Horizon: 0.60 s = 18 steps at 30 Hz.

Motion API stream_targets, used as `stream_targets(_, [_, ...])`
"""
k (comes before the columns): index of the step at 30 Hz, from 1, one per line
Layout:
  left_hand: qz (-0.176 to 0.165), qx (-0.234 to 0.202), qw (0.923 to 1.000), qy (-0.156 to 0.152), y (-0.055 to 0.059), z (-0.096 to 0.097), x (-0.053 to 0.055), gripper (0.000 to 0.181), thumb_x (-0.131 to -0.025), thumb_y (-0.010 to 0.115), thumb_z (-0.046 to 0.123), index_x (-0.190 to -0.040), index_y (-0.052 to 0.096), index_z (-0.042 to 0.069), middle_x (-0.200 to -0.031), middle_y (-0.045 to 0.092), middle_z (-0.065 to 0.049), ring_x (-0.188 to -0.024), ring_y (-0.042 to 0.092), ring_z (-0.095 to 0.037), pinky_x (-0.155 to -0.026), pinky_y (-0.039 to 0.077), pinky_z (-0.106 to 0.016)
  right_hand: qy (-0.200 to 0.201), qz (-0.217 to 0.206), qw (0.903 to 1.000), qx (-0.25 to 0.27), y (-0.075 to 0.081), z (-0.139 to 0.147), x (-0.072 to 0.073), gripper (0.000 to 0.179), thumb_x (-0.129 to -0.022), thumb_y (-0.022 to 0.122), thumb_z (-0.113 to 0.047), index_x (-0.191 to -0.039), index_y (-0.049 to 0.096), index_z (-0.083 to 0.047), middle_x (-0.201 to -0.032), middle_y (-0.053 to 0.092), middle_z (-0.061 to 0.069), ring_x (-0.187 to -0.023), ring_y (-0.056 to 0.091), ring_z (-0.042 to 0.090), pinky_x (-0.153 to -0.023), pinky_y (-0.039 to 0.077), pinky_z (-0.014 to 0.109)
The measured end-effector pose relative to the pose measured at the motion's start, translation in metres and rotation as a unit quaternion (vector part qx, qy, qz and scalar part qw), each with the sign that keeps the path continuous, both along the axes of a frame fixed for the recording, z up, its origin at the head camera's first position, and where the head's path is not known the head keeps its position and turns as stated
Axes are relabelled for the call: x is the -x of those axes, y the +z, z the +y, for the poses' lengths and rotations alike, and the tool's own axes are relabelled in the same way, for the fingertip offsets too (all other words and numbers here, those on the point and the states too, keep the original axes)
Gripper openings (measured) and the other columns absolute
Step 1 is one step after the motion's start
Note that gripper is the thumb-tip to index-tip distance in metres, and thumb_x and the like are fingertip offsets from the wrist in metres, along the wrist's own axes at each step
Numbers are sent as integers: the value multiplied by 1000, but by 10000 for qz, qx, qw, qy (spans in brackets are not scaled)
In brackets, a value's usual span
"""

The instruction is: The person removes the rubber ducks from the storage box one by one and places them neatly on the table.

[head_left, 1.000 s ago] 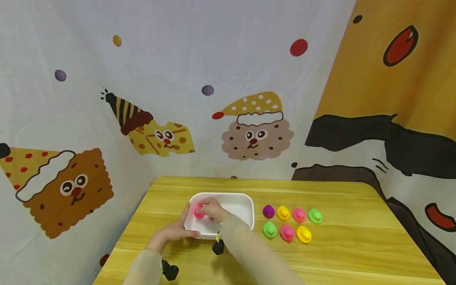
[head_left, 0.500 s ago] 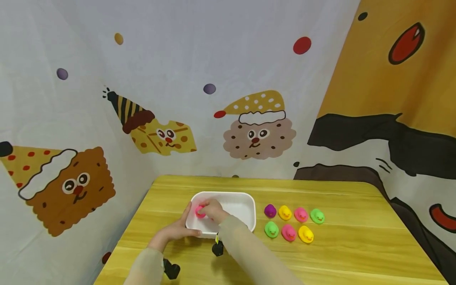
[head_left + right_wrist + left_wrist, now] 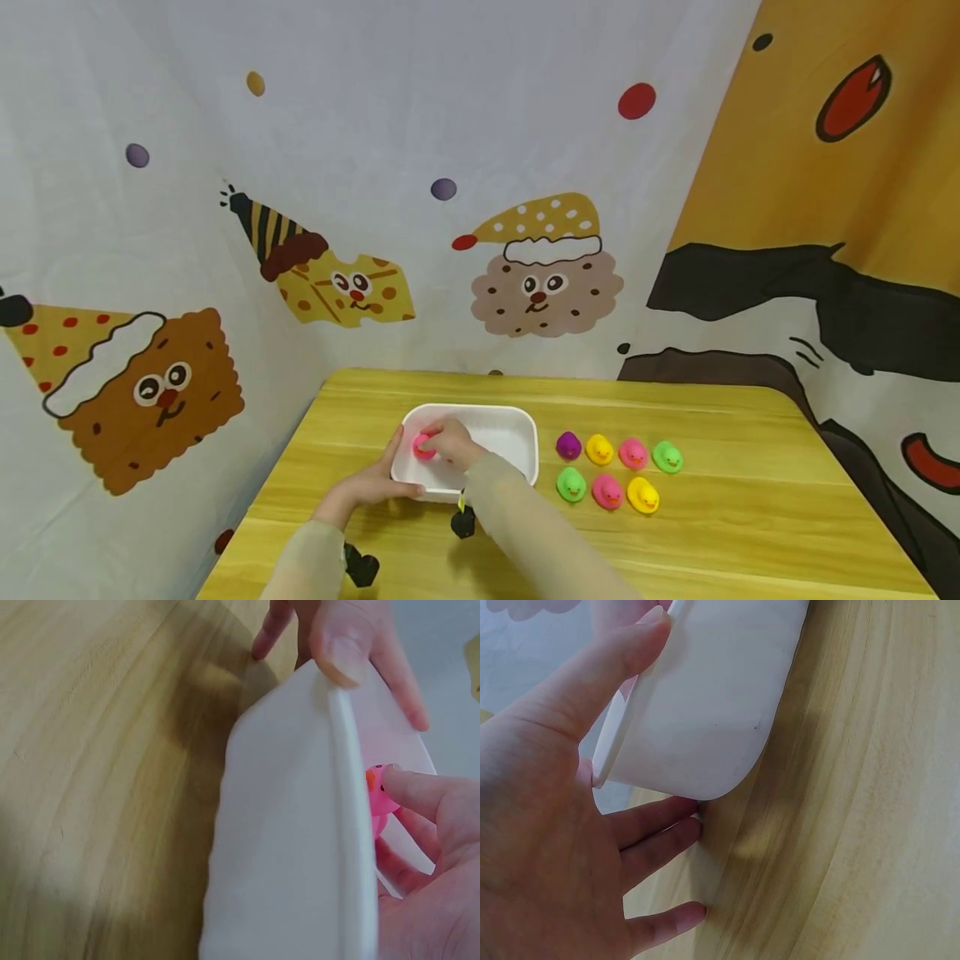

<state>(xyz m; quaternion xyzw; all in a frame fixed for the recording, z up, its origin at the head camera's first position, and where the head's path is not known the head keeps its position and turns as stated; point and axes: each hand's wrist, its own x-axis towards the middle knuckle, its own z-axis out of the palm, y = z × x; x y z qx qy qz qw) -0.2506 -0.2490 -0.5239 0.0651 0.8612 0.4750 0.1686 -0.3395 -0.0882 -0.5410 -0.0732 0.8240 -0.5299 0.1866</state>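
Note:
A white plastic box (image 3: 506, 435) with rounded corners sits on the table, left of its middle. At its near left corner my left hand (image 3: 367, 485) holds it, the thumb (image 3: 651, 637) on the near rim and the other fingers around the left end. My right hand (image 3: 452, 443) reaches inside the box. It pinches a pink rubber duck (image 3: 382, 796) between thumb and fingers, at the left end of the box. The duck's orange beak and dark eyes show in the right wrist view; its underside is hidden.
Right of the box stand two rows of rubber ducks. The back row has a purple duck (image 3: 568, 446), a yellow, a pink and a green one; the front row has a green duck (image 3: 572, 484), a pink and a yellow one. A printed cloth (image 3: 360, 125) hangs behind the wooden table (image 3: 720, 517).
The camera view has shifted slightly. My left hand stays on the box corner. My right hand stays at the pink duck in the box's left end, its fingers now closer over it.

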Motion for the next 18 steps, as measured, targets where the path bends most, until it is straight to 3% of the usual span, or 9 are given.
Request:
stream_targets(7, [10,125,9999,51,-5,0,5,121,-79,80,33,-154,-12,7,-156,7,-32,-130,35,-47,-107,28,-61,184,110,9998,-36,4,8,6,23,-81,77,-10,-104,74,-9,-79,65,-3,-54,43,10,-46,35,20])
stream_targets(13, [12,21,10000,6,-5,-1,5,122,-79,80,32,-153,-14,6,-155,5,-34,-130,32,-49,-107,26,-64,337,175,9993,-23,17,19,5,24,-81,77,-13,-105,74,-10,-89,66,-4,-73,55,16,-60,46,29])
stream_targets(18, [0,-41,10000,-30,-6,-2,5,124,-78,80,31,-152,-15,5,-155,1,-34,-134,28,-49,-108,23,-63,600,158,9981,38,28,33,5,26,-83,75,-15,-109,73,-12,-96,67,-4,-86,56,17,-71,48,39])
